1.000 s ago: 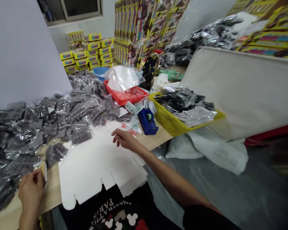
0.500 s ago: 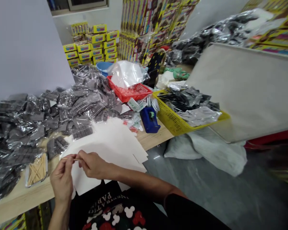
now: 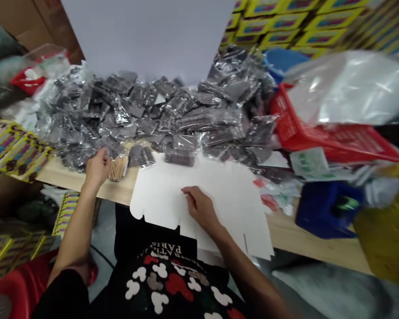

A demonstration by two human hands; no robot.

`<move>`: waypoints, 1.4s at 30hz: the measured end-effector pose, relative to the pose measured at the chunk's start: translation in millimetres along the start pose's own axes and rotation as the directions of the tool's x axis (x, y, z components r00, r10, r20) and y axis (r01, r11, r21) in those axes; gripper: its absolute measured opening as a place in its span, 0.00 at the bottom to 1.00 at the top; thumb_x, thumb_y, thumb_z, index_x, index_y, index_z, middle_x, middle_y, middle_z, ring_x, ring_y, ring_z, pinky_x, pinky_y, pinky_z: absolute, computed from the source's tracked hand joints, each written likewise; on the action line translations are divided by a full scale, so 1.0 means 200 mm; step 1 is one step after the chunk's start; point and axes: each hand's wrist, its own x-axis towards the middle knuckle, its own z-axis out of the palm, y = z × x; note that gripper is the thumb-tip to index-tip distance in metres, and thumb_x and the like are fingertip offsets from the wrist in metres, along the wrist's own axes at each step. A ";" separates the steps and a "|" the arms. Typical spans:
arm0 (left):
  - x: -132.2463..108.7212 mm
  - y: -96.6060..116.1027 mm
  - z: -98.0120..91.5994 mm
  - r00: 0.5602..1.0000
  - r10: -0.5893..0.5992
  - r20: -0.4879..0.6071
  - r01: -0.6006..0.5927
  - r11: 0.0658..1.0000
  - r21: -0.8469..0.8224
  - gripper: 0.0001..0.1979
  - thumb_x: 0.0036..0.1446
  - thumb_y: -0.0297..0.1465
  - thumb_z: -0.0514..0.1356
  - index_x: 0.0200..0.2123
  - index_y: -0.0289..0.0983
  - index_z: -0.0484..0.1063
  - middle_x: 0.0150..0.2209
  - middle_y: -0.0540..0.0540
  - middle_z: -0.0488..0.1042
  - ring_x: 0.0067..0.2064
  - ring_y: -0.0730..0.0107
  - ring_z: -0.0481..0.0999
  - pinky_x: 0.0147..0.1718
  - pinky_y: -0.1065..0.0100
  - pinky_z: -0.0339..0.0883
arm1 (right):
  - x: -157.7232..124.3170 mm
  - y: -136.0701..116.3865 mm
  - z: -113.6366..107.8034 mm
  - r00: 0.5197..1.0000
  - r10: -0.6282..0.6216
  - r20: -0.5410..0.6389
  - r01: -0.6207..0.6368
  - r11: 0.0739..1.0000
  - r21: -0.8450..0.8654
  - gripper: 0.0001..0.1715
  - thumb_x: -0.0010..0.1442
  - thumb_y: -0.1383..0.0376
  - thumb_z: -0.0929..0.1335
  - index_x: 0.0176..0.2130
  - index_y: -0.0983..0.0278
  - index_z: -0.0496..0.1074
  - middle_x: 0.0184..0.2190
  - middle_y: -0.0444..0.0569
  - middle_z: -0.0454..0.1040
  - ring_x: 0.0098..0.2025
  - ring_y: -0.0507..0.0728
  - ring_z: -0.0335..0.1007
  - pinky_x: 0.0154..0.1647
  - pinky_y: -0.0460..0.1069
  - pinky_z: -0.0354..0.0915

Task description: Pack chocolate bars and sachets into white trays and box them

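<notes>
Your R hand (image 3: 199, 206) rests on the white die-cut card blank (image 3: 162, 201), fingers (image 3: 187, 191) close together & slightly curled, tips on the card, not pinching anything visible. Card lies flat on the wooden desk (image 3: 306, 241), w/ its notched flaps at or over the front edge, toward you. Your L hand (image 3: 98, 167) is at the desk's front edge, left of the card, fingers (image 3: 103, 156) bunched right by the tray of wooden sticks (image 3: 119, 169); can't tell if they're pinching a stick. Tray sits btw L hand & card. Behind the card is a big heap of clear bags of dark bars (image 3: 136, 115), some touching its back edge. To the right: red basket (image 3: 335, 146) w/ a clear plastic bag (image 3: 349, 88) on it, blue tape dispenser (image 3: 326, 208), yellow basket (image 3: 385, 226) (blurred). Stacked yellow boxes (image 3: 286, 22) & blue tub (image 3: 282, 62) further back.
</notes>
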 end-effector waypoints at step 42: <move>-0.02 0.01 0.28 0.988 0.132 0.080 -0.140 0.985 0.101 0.34 0.74 0.50 0.37 0.76 0.49 0.58 0.81 0.44 0.53 0.82 0.40 0.45 0.75 0.32 0.46 | 0.51 -0.02 -0.19 0.951 0.016 0.308 0.191 0.752 -0.630 0.34 0.78 0.63 0.59 0.78 0.59 0.53 0.83 0.50 0.45 0.83 0.71 0.33 0.76 0.71 0.49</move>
